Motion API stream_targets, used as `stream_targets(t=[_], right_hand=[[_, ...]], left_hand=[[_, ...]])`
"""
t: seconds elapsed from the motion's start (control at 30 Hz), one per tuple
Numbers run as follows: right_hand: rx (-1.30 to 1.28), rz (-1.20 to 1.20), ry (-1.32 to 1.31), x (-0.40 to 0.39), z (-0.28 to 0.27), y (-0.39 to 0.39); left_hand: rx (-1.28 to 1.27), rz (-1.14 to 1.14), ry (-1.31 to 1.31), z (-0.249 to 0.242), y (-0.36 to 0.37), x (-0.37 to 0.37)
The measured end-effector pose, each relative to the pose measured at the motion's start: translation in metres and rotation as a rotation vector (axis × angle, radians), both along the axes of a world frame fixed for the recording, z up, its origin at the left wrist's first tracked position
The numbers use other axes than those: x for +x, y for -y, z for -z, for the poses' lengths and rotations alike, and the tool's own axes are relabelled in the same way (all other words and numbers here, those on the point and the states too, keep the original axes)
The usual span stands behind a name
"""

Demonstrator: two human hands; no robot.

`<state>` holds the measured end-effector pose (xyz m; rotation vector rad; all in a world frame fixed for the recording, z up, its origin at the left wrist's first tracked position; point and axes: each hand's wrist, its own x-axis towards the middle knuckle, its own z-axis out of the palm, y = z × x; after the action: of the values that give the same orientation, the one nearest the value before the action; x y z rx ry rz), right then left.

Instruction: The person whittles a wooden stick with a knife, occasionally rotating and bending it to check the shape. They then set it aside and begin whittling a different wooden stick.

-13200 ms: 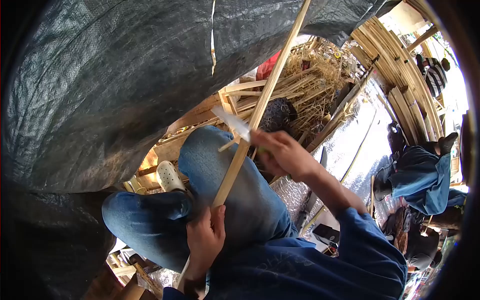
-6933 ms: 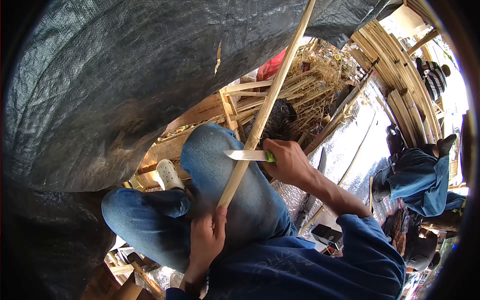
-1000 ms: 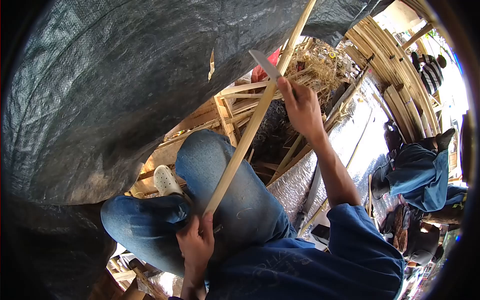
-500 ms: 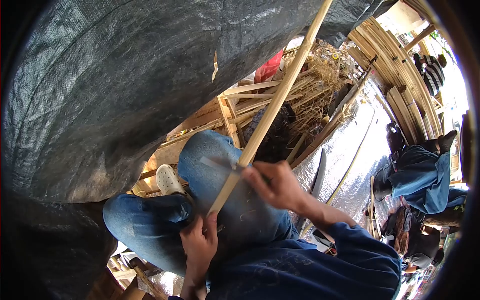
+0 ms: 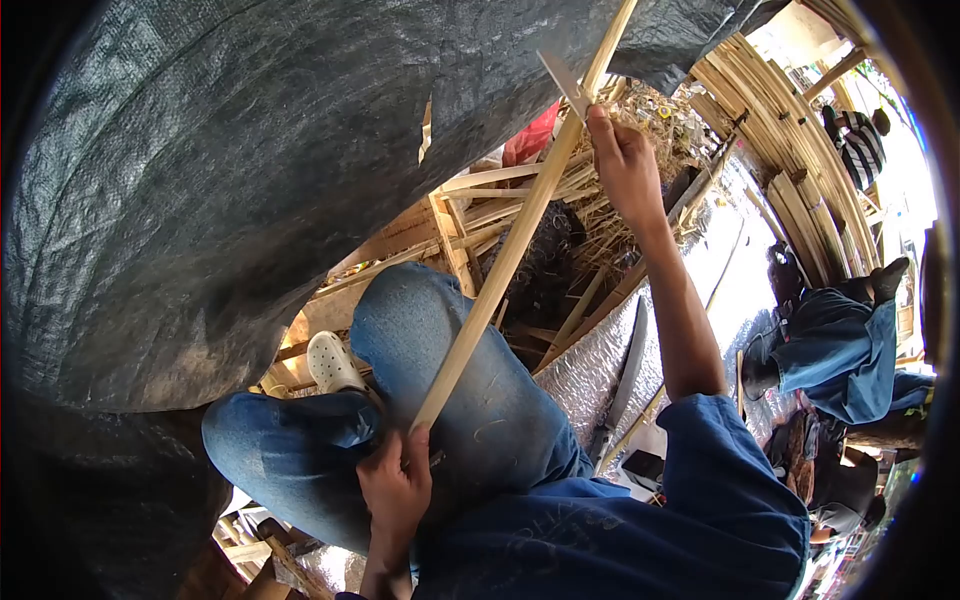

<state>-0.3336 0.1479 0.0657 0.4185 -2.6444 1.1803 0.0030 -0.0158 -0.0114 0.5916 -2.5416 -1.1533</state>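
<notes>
right hand (image 5: 626, 165) knife (image 5: 565, 84) on bamboo strip (image 5: 505, 260)

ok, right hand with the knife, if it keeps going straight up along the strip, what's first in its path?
Probably the black tarp. The right hand and knife point up along the bamboo strip toward its edge, though depth is unclear.

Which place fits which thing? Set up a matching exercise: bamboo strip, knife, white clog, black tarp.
Things:
1. bamboo strip
2. knife
3. white clog
4. black tarp

Places:
A. hanging over the upper left of the view
B. gripped at its lower end by the left hand, resting across the knee
C. in the right hand, far up the strip
D. below the bent knee, on the wooden slats

Pairs: 1-B, 2-C, 3-D, 4-A
</notes>
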Motion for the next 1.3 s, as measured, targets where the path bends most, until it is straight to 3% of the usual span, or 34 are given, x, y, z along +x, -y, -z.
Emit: stream_targets(t=[0.17, 0.23, 0.4, 0.47, 0.5, 0.7, 0.77, 0.87, 0.97, 1.1, 1.3], right_hand=[[-0.052, -0.086, 0.041, 0.009, 0.018, -0.002], [0.009, -0.156, -0.030, 0.034, 0.028, 0.005], [-0.069, -0.395, 0.150, 0.109, 0.033, 0.013], [0.050, -0.577, 0.062, 0.146, 0.053, 0.013], [0.094, -0.625, 0.162, 0.170, 0.048, 0.017], [-0.043, -0.593, 0.308, 0.167, 0.052, 0.010], [-0.100, -0.457, 0.414, 0.157, 0.042, 0.009], [-0.352, -0.274, 0.457, 0.146, 0.029, 0.014], [-0.372, -0.340, 0.380, 0.155, 0.026, 0.021], [-0.136, -0.550, 0.126, 0.179, 0.031, 0.023], [0.081, -0.702, 0.208, 0.179, 0.034, 0.004]], left_hand=[[0.057, -0.013, 0.016, -0.003, -0.002, -0.003], [0.048, -0.008, 0.023, -0.003, -0.003, -0.004], [0.010, -0.003, 0.032, 0.001, -0.004, -0.003], [0.042, -0.005, 0.020, 0.004, -0.005, -0.004], [0.075, -0.001, 0.009, 0.005, -0.005, -0.003], [0.050, -0.019, -0.001, -0.010, -0.004, 0.006], [-0.164, -0.040, 0.002, -0.023, 0.004, 0.010], [-0.240, -0.122, 0.052, -0.037, 0.014, 0.013], [-0.319, -0.109, -0.026, -0.033, 0.016, 0.011], [-0.234, -0.083, 0.029, -0.033, 0.015, 0.013], [-0.174, -0.017, 0.094, -0.029, 0.002, 0.010]])
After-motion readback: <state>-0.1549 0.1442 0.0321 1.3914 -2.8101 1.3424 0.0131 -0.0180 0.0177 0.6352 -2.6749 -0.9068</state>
